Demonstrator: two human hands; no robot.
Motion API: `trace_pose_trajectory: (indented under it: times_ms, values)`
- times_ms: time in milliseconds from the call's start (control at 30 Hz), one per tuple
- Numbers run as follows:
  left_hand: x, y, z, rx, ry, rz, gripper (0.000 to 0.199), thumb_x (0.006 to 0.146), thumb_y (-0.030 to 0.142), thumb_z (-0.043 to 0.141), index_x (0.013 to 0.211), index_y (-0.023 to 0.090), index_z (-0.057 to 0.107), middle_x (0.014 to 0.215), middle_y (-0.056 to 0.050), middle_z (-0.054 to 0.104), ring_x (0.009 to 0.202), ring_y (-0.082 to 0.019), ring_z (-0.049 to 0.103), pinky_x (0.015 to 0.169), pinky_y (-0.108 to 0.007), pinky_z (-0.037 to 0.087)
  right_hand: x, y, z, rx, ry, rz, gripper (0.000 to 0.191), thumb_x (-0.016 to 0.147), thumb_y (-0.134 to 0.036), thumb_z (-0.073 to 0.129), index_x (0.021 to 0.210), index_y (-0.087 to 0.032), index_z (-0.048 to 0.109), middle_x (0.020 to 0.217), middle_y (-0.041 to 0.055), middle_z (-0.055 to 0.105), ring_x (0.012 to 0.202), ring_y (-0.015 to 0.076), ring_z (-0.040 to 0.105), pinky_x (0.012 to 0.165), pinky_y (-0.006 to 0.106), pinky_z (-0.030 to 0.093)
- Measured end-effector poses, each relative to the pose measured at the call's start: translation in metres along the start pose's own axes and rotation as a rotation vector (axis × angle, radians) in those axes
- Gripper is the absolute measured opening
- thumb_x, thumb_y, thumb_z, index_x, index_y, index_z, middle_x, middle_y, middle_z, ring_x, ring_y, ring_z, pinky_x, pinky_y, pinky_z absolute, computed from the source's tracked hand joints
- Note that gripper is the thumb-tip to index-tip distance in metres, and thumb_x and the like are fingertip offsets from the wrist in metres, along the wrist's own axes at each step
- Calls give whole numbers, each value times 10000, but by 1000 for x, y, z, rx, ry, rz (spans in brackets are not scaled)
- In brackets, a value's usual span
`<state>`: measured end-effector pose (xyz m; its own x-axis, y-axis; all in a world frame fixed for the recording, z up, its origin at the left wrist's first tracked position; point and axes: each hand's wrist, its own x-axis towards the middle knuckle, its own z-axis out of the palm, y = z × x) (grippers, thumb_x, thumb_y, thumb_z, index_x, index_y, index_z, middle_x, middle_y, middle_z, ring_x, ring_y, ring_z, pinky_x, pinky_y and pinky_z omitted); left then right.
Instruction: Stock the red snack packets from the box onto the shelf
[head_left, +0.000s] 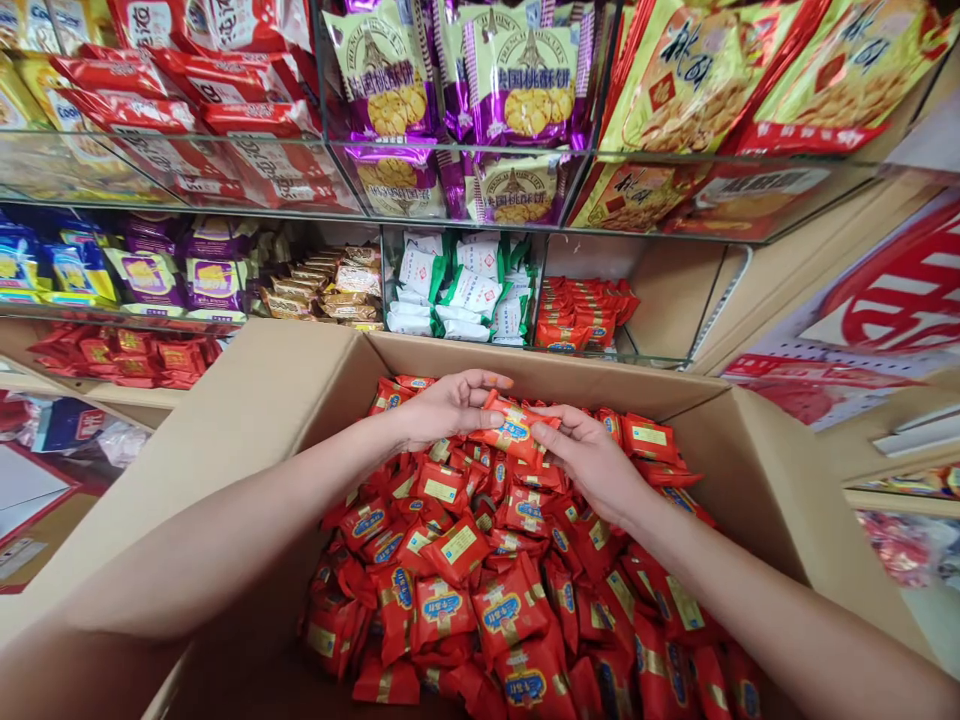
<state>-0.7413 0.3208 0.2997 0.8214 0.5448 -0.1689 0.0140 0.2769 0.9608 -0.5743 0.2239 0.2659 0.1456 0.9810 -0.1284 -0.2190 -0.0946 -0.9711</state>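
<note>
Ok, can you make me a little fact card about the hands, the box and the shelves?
Left hand: holding one end of a red packet
Right hand: holding its other end
Cardboard box: open, with a pile of red packets inside
Upper shelf: includes purple biscuit packs
Lower shelf: includes green-and-white packs

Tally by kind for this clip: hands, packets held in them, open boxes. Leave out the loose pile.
Hands: 2 (left hand, right hand)
Held packet: 1, red
Open box: 1, cardboard
Total: 4
</note>
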Motion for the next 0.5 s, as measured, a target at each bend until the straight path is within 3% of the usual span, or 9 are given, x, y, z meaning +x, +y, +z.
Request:
trace_pose_trajectory:
  times_ms: [167,300,500]
  values:
    - [-3,3,2,-104,-23,-11,478,677,147,680,1108,169,474,886,-21,639,792,-116,612,731,-264,471,-3,-8,-2,53,-15,-6,252,667,-394,664,846,-217,641,867,8,657,796,161,595,727,325,489]
    - [-5,5,5,-82,-83,-20,544,652,173,707,1131,200,452,921,-28,634,808,-144,620,726,-302,495,-6,-13,-3,-30,26,-77,278,673,-381,661,903,-226,632,884,19,662,850,178,600,797,351,477]
    - [-7,5,11,-117,39,81,422,576,193,757,900,158,489,800,22,612,682,-82,601,635,-203,483,-10,-19,-3,-85,-41,-203,424,665,-304,683,1050,-258,512,1004,21,637,911,168,594,810,344,480]
